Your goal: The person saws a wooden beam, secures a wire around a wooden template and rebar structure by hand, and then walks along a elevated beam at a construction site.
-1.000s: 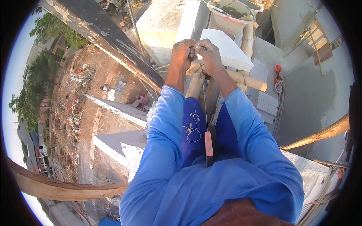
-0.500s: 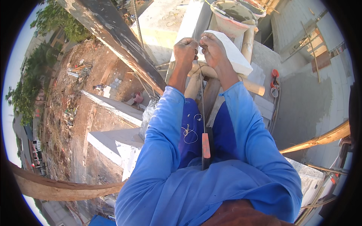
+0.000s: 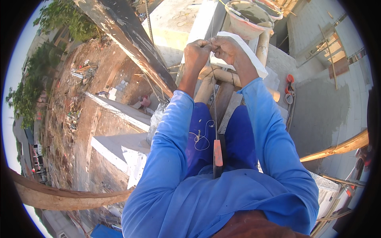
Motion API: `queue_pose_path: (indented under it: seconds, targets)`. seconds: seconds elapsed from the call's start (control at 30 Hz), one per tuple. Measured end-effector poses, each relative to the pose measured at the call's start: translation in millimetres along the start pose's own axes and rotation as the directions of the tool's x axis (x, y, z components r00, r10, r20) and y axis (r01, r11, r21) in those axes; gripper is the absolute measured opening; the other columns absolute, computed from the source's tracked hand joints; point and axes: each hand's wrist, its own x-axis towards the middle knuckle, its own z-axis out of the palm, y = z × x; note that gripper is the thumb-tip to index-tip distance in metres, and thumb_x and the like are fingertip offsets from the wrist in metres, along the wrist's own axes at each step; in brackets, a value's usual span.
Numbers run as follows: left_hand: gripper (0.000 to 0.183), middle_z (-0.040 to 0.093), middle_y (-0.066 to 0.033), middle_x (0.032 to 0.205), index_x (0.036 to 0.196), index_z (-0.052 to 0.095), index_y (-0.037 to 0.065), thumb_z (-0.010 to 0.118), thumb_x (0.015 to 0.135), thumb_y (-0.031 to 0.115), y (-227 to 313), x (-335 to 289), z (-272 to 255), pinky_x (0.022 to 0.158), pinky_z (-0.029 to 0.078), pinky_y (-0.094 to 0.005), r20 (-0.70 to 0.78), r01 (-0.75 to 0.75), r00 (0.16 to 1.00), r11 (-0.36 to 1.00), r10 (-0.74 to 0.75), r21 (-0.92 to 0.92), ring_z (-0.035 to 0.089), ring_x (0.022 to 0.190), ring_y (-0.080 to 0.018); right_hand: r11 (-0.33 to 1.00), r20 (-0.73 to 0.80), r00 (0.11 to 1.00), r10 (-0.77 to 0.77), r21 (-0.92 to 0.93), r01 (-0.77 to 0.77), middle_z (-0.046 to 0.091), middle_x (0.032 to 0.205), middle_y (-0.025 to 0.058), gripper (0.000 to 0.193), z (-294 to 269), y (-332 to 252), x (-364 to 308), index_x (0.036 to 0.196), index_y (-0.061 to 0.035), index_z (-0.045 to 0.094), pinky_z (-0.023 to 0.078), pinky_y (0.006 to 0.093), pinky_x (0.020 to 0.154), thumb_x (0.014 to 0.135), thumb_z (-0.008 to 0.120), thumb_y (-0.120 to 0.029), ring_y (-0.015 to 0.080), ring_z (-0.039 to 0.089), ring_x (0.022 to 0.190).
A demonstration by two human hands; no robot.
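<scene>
Both hands meet above a joint of round wooden poles [image 3: 226,75], fingertips pinched close together. My left hand [image 3: 196,55] and my right hand [image 3: 228,49] are closed on a thin string [image 3: 212,24], which runs away from them toward the far wall top. A white block [image 3: 254,59] lies just behind and beside my right hand. Between my legs rests a tool with a red and black handle [image 3: 218,152] and a long thin blade seen edge-on, like a handsaw. A loose curl of pale string [image 3: 203,139] lies on my blue trousers.
A bucket of grey mortar [image 3: 248,18] stands at the far right of the hands. A weathered beam [image 3: 127,35] slants past on the left. Curved wooden poles [image 3: 71,196] flank me. Far below on the left lies rubble-strewn ground [image 3: 75,127]; a grey floor [image 3: 317,115] is at right.
My hands have drawn closer together, their fingertips now nearly touching at the string. My right forearm has shifted slightly right, and my right knee has moved outward.
</scene>
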Motion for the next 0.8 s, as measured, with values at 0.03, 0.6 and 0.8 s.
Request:
queue_pose_path:
  seconds: [0.03, 0.6, 0.8]
  targets:
    - [0.017, 0.064, -0.0080, 0.073, 0.082, 0.069, 0.000, 0.063, 0.076, 0.015, 2, 0, -1, 0.052, 0.045, -0.0284, 0.039, 0.073, 0.997, 0.997, -0.072, -0.010, 0.057, 0.063, -0.0131, 1.000, 0.008, 1.000, -0.010, -0.019, 0.010, 0.054, 0.073, 0.0006, 0.005, 0, -2, -1, 0.083, -0.0068, 0.059, 0.036, 0.0267, 0.057, 0.082, 0.059, -0.011, 0.0116, 0.047, 0.063]
    - [0.015, 0.057, -0.0031, 0.072, 0.087, 0.058, 0.003, 0.062, 0.083, 0.016, -3, 12, -1, 0.043, 0.038, -0.0244, 0.320, 0.453, 0.891, 0.681, -0.322, -0.576, 0.051, 0.054, -0.0109, 0.995, -0.013, 0.998, -0.066, -0.074, 0.065, 0.054, 0.072, 0.0032, 0.006, 1, -4, 4, 0.081, -0.0050, 0.060, 0.036, 0.0255, 0.055, 0.083, 0.058, -0.010, 0.0119, 0.045, 0.063]
    - [0.012, 0.061, -0.0044, 0.072, 0.083, 0.061, 0.001, 0.064, 0.078, 0.011, -2, 11, -1, 0.042, 0.037, -0.0225, 0.280, 0.391, 0.917, 0.770, -0.283, -0.505, 0.050, 0.053, -0.0089, 0.990, -0.003, 1.000, -0.023, -0.142, 0.023, 0.056, 0.079, 0.0036, 0.008, -2, -8, 6, 0.087, -0.0046, 0.059, 0.039, 0.0286, 0.062, 0.087, 0.056, -0.011, 0.0134, 0.049, 0.069]
